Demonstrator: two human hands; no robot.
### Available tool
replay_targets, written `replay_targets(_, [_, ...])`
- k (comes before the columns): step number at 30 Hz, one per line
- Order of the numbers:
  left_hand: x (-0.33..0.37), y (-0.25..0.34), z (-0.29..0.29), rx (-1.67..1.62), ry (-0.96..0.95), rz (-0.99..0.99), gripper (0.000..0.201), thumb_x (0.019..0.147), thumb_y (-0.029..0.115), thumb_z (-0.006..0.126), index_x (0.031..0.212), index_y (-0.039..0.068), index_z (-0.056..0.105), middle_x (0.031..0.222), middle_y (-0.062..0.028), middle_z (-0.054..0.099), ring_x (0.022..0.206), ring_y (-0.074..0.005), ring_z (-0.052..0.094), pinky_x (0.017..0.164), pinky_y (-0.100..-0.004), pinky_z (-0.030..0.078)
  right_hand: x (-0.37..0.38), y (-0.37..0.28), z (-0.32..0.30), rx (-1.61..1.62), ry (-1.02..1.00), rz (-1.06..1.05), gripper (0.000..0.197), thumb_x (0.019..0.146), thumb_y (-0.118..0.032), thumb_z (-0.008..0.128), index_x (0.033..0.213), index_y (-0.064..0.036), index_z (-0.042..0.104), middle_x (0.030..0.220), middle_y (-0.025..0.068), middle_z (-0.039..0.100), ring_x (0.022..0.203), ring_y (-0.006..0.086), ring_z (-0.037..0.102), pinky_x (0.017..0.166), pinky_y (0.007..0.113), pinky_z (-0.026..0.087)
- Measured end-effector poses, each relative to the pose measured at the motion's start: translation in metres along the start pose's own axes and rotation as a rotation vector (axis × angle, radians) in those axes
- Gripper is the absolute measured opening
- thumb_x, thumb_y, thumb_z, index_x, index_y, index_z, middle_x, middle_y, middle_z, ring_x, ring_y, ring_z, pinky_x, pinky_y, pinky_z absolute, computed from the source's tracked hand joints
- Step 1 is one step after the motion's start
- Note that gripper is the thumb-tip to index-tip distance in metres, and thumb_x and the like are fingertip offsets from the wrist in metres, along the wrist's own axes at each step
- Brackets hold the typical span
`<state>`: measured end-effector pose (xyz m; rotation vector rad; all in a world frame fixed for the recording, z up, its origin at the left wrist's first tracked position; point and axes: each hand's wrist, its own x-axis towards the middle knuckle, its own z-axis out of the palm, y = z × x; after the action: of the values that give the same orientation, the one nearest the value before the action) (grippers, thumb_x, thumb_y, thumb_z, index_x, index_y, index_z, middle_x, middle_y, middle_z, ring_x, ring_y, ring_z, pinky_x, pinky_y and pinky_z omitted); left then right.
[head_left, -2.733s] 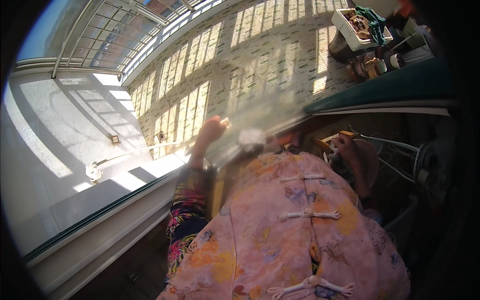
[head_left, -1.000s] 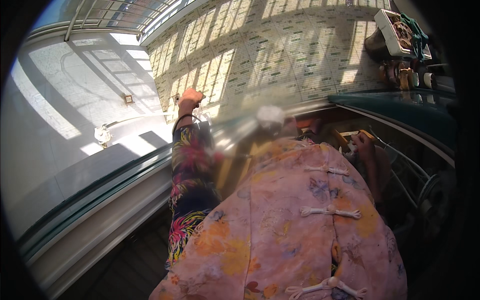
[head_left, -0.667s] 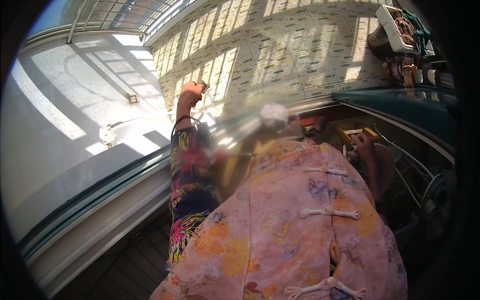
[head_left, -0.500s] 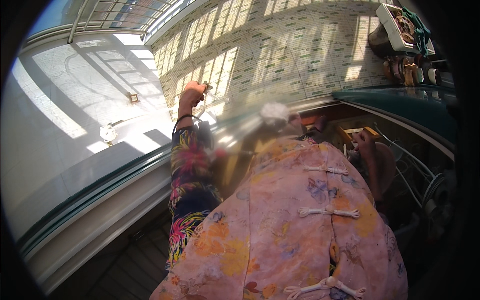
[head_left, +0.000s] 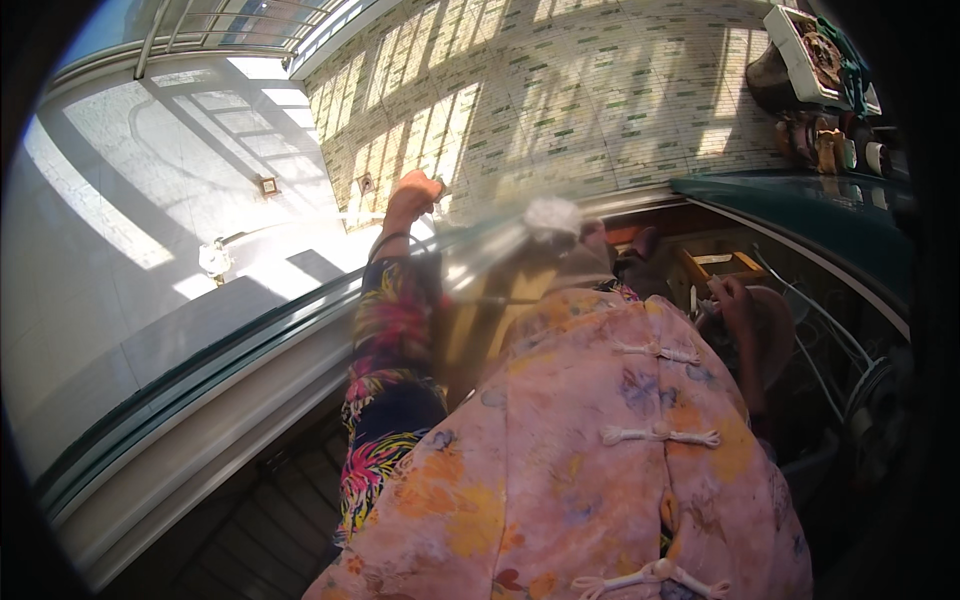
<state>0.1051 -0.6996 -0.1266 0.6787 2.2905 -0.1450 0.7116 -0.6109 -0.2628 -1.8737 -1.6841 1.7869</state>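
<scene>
My left hand (head_left: pixel 412 200) reaches forward beyond the green and white window frame (head_left: pixel 250 335), over the sunlit floor. Its fingers are closed; a small dark bit shows at the fingertips, too little to name. A dark band circles that wrist, below it a dark sleeve (head_left: pixel 385 400) with bright flowers. At the right, low beside my body, my right hand (head_left: pixel 735 300) is closed, with a small pale piece at its fingertips. It is next to a wooden frame-like stool (head_left: pixel 735 266) and a pale rounded thing (head_left: pixel 775 325). My pink flowered top (head_left: pixel 560 450) hides much below.
A blurred white fluffy thing (head_left: pixel 552 218) lies ahead of my feet (head_left: pixel 600 240). Patterned tiles (head_left: pixel 560 110) stretch beyond, with a white box (head_left: pixel 797 60) and pots (head_left: pixel 830 145) at far right. Pale cables (head_left: pixel 815 300) run at right; a metal railing (head_left: pixel 235 30) stands far left.
My left hand has shifted right and slightly nearer, turning so less of the thing at its fingertips shows. My right hand has moved slightly down and stays closed.
</scene>
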Motion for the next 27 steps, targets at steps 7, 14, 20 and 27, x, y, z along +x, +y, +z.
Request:
replay_targets(7, [0.028, -0.020, 0.009, 0.164, 0.009, -0.221, 0.028, 0.076, 0.023, 0.057, 0.088, 0.003, 0.072, 0.091, -0.0128, 0.072, 0.092, -0.0289, 0.069, 0.084, -0.0380, 0.052, 0.000, -0.004, -0.002, -0.009, -0.038, 0.072, 0.027, 0.090, -0.029, 0.065, 0.082, -0.0040, 0.059, 0.073, 0.0034, 0.061, 0.064, 0.0104, 0.058, 0.050, 0.026, 0.047])
replay_targets(14, [0.032, -0.025, 0.003, 0.160, 0.080, -0.233, 0.027, 0.077, 0.025, 0.057, 0.086, 0.005, 0.073, 0.092, -0.0098, 0.073, 0.095, -0.0277, 0.068, 0.086, -0.0380, 0.052, -0.002, -0.029, 0.003, -0.078, -0.058, 0.088, 0.028, 0.090, -0.028, 0.065, 0.079, -0.0033, 0.058, 0.071, 0.0029, 0.061, 0.062, 0.0093, 0.057, 0.048, 0.025, 0.046])
replay_targets(20, [0.023, -0.014, -0.004, -0.205, -0.015, -0.055, 0.030, 0.079, 0.023, 0.057, 0.066, -0.004, 0.063, 0.060, -0.0148, 0.063, 0.044, -0.0206, 0.053, 0.044, -0.0359, 0.042, 0.002, -0.043, 0.008, -0.084, -0.041, 0.110, 0.028, 0.089, -0.028, 0.065, 0.079, -0.0029, 0.060, 0.071, 0.0031, 0.062, 0.059, 0.0093, 0.056, 0.049, 0.025, 0.046])
replay_targets(27, [0.020, -0.007, -0.014, -0.277, -0.066, -0.070, 0.027, 0.083, 0.021, 0.056, 0.069, -0.002, 0.061, 0.059, -0.0109, 0.059, 0.039, -0.0147, 0.044, 0.036, -0.0311, 0.033, 0.004, -0.046, 0.013, -0.072, -0.053, 0.064, 0.028, 0.089, -0.028, 0.066, 0.078, -0.0031, 0.059, 0.067, 0.0027, 0.061, 0.057, 0.0091, 0.055, 0.050, 0.025, 0.045])
